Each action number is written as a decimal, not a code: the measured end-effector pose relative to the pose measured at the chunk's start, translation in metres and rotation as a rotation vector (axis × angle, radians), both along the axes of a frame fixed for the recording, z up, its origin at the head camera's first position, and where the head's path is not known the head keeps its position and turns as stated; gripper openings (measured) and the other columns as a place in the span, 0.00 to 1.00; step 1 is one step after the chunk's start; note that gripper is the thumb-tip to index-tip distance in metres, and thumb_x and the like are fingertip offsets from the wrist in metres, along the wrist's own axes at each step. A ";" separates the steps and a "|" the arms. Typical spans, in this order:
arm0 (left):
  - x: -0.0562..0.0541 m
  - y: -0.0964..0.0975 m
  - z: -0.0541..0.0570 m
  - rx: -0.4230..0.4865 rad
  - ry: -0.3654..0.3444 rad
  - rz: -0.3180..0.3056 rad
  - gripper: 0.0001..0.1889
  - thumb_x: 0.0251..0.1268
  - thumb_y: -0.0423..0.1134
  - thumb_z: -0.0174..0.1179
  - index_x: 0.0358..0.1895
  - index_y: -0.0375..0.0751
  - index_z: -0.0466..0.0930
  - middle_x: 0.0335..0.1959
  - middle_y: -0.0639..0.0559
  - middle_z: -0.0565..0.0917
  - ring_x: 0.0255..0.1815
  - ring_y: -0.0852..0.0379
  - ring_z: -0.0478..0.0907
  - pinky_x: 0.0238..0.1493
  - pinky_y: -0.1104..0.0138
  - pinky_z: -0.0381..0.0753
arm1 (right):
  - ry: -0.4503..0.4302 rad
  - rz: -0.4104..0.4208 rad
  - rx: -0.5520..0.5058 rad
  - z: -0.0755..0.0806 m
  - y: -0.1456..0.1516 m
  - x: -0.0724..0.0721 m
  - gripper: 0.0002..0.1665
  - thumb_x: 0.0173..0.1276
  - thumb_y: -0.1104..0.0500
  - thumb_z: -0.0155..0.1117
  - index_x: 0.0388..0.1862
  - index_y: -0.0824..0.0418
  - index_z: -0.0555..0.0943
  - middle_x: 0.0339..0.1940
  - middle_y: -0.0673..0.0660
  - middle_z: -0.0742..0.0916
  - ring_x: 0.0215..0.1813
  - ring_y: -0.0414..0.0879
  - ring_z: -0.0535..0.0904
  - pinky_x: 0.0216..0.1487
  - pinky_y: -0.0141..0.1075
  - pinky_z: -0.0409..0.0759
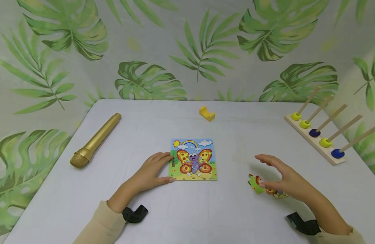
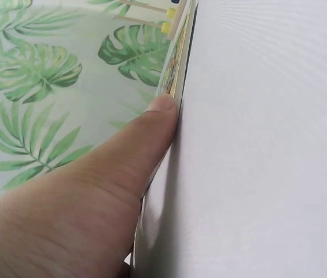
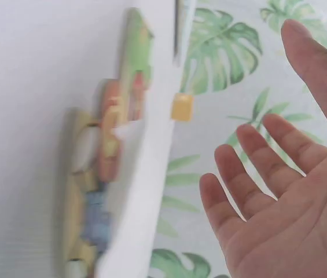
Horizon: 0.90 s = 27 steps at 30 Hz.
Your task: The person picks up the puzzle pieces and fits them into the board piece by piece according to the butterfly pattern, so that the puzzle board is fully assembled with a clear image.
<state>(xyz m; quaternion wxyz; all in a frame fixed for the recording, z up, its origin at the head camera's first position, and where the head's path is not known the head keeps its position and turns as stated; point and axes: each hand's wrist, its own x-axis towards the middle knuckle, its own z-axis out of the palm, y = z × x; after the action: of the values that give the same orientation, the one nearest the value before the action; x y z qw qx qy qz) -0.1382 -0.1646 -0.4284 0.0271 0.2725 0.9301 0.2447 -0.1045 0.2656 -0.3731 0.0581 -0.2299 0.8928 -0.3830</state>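
A square butterfly puzzle lies flat on the table in front of me. My left hand rests at its left side, fingers and thumb extended against the edge; the left wrist view has the thumb at the rim. Over the right part of the table, my right hand hovers with spread, loosely bent fingers and nothing in its grasp. Beneath it are several loose puzzle pieces, among them a green one, partly hidden by the hand. The right wrist view shows the pieces blurred, beside the open palm.
A gold microphone lies at the left of the table. Toward the back sits a small yellow notched block. At the right edge stands a wooden peg rack with yellow and blue beads. Leaf-patterned cloth hangs behind the table.
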 end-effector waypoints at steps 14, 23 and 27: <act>0.000 -0.001 -0.001 -0.003 0.007 0.008 0.42 0.50 0.67 0.54 0.66 0.48 0.61 0.66 0.53 0.60 0.67 0.50 0.50 0.64 0.53 0.49 | -0.043 0.122 0.125 -0.027 0.006 0.003 0.37 0.54 0.47 0.66 0.62 0.55 0.67 0.58 0.52 0.73 0.60 0.36 0.62 0.53 0.18 0.57; 0.001 -0.001 -0.001 -0.004 0.004 0.013 0.42 0.50 0.67 0.55 0.66 0.48 0.61 0.66 0.53 0.60 0.67 0.50 0.50 0.63 0.52 0.50 | 0.053 0.109 0.195 -0.030 -0.001 0.003 0.33 0.54 0.45 0.66 0.57 0.57 0.74 0.47 0.47 0.74 0.46 0.42 0.65 0.38 0.31 0.68; 0.001 0.000 0.000 -0.006 -0.004 0.014 0.42 0.49 0.67 0.55 0.66 0.48 0.61 0.66 0.53 0.59 0.67 0.50 0.49 0.63 0.52 0.50 | 0.083 0.098 0.196 -0.031 -0.004 0.003 0.29 0.53 0.46 0.67 0.53 0.55 0.77 0.45 0.46 0.75 0.42 0.41 0.64 0.33 0.30 0.68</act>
<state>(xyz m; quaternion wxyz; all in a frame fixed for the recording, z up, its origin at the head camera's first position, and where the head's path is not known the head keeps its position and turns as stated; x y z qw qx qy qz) -0.1374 -0.1648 -0.4283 0.0281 0.2656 0.9326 0.2428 -0.1018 0.2619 -0.4040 0.0619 -0.2822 0.9152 -0.2809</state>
